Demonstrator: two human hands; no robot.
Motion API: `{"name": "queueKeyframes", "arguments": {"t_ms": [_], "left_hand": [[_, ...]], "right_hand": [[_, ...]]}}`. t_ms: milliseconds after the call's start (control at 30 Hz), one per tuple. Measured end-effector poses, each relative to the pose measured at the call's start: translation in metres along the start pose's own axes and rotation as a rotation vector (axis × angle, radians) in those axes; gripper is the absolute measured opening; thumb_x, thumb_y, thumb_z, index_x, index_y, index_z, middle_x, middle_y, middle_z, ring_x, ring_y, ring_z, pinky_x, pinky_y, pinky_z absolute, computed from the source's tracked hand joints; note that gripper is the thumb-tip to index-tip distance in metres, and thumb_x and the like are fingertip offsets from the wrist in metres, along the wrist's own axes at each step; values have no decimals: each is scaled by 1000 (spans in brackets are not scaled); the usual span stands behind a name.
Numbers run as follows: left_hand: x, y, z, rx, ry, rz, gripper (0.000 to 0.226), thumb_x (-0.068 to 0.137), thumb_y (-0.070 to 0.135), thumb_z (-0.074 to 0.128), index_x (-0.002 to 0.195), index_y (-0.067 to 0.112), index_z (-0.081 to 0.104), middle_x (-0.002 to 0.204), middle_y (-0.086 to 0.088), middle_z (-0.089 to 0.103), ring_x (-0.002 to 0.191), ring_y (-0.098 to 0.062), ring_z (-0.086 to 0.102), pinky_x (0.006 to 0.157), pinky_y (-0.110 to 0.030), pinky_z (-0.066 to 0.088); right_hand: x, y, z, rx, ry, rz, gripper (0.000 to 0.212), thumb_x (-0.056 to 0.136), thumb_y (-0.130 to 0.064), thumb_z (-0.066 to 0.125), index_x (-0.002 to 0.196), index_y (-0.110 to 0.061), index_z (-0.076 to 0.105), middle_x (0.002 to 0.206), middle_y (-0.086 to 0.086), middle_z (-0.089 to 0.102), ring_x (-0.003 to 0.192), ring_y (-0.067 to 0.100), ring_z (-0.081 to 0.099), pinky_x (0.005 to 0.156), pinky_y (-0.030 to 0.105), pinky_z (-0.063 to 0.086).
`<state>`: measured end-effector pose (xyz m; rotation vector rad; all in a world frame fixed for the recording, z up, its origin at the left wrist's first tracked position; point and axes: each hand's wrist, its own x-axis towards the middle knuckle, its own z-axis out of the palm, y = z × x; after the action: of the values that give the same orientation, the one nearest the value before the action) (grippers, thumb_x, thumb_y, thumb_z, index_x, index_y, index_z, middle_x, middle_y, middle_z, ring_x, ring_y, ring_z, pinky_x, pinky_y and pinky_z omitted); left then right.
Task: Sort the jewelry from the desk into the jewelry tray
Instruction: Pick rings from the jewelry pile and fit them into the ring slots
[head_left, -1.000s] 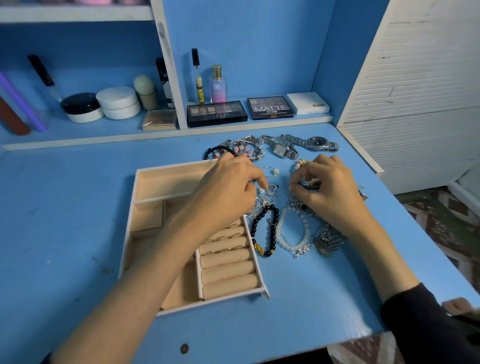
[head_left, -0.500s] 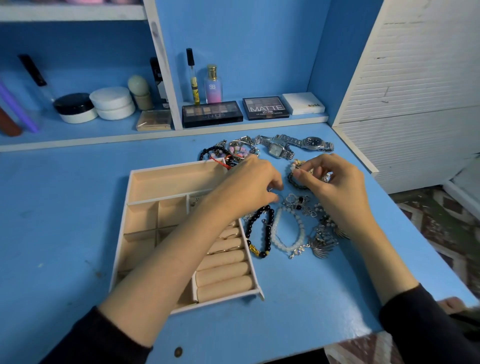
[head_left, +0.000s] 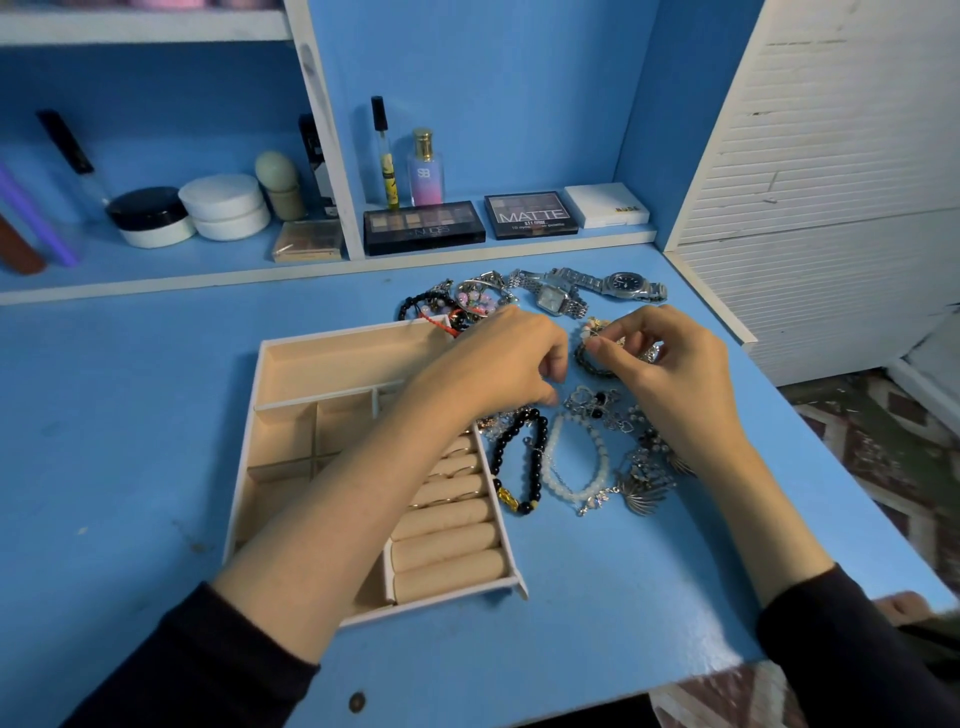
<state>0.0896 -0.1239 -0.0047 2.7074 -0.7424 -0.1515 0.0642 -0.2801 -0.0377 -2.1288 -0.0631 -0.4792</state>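
Silver tangled chains (head_left: 597, 410) may snag as my right hand (head_left: 670, 374) pinches a dark beaded bracelet (head_left: 589, 366); whether my left hand (head_left: 498, 364) grips anything, I cannot tell.

**Surfaces on my feed**

The desk (head_left: 156, 415) looks to me like painted wood, matt blue, scuffed and speckled in places. The jewelry tray (head_left: 258, 400) has smooth white-painted walls and a beige, suede-like matt lining. Its ring rolls (head_left: 447, 571) show the same soft cloth. I see polished metal and a glossy glass face on the round-faced watch (head_left: 626, 285). The black bead bracelet (head_left: 519, 457) shines; the white bead bracelet (head_left: 602, 457) looks milky. The dark bracelet (head_left: 587, 365) reads as dull metal links. The NUDES eyeshadow palette (head_left: 423, 228) is glossy black plastic, and the perfume bottle (head_left: 426, 171) is clear glass with a gold metallic cap.
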Motion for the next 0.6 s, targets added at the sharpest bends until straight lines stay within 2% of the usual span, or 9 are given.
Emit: {"name": "queueKeyframes", "arguments": {"t_ms": [133,233,333,367,467,533,600], "left_hand": [[-4,0,4,-49,128,6,11,77,23,73,74,26,63,69,17,57,67,0,50,57,-17,33],[-5,-3,3,-155,191,-21,8,77,20,73,82,22,67,67,14,59,62,1,52,63,-21,45],[-9,-6,-3,-209,239,-46,12,77,21,73,89,22,69,66,17,59,65,1,55,71,-25,49],[-12,-7,-5,-216,256,-44,10,77,21,73,87,22,71,65,17,59,63,4,54,71,-23,49],[-32,-11,-13,-234,294,-59,4,76,23,74,80,23,73,63,21,56,57,9,51,60,-5,39],[-52,-15,-16,-245,307,-82,3,75,24,74,77,25,72,62,22,56,59,9,51,59,-2,36],[-73,-19,-17,-275,340,-100,5,74,24,75,73,27,71,65,18,61,63,3,54,60,-7,37]], "right_hand": [[0,1,1,7,17,-3,11,78,-23,72,73,-16,66,68,5,53,64,14,45,62,28,38],[0,2,1,0,13,-10,11,79,-23,72,73,-16,66,68,6,54,65,15,46,62,28,38],[-1,2,1,0,10,-18,10,79,-23,72,74,-16,66,67,2,54,65,14,47,63,28,37],[-2,2,2,0,11,-24,10,79,-23,71,74,-17,65,67,0,53,65,12,46,63,27,37],[-5,-3,4,15,-2,-33,11,79,-22,72,73,-17,65,66,-5,53,60,6,44,60,21,34],[-11,-10,6,50,-35,-38,11,79,-21,73,71,-17,64,65,-6,55,58,4,45,58,20,34],[-20,-20,10,85,-77,-61,13,78,-20,73,69,-20,64,66,-6,59,61,5,48,60,23,37]]}}
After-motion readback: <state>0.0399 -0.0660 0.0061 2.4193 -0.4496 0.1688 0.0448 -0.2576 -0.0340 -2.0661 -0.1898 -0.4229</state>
